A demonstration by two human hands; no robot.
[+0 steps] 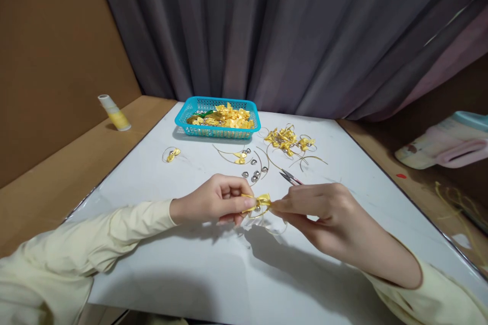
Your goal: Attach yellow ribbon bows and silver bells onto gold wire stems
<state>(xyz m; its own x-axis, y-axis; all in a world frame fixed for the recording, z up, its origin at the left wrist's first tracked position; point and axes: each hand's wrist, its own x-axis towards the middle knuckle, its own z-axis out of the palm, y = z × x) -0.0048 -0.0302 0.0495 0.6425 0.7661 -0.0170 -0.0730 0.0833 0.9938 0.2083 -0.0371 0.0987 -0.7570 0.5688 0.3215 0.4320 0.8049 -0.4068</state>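
Observation:
A small yellow ribbon bow (pixel 261 201) with a tiny silver bell under it is held just above the white table (pixel 213 274). My left hand (pixel 213 200) pinches its left end with closed fingers. From the other side, my right hand (pixel 324 210) pinches the bow's right end; a thin gold cord loops below it. Small scissors (pixel 290 177) stick out behind my right hand, and I cannot tell whether the hand holds them.
A turquoise basket (pixel 218 132) of yellow bows stands at the back. Finished bows (pixel 286 139), another bow (pixel 241 157), a lone bow (pixel 173 154) and loose silver bells (pixel 254 175) lie beyond my hands. A white-yellow bottle (pixel 114 111) lies far left; a pink-teal object (pixel 450 142) sits right.

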